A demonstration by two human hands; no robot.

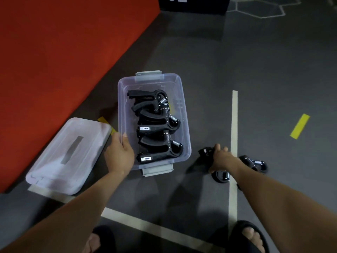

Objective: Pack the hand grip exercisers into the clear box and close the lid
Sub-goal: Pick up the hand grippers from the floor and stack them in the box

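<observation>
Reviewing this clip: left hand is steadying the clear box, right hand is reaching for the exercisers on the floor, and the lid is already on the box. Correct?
Not quite. In the head view the lid is off, lying on the floor left of the clear box, which stands open. The rest holds: the left hand grips the box's near-left rim, and the right hand is on the exercisers on the floor.

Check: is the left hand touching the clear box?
Touching. The head view shows the left hand gripping the clear box at its near left rim, thumb inside the wall and fingers outside it.
</observation>
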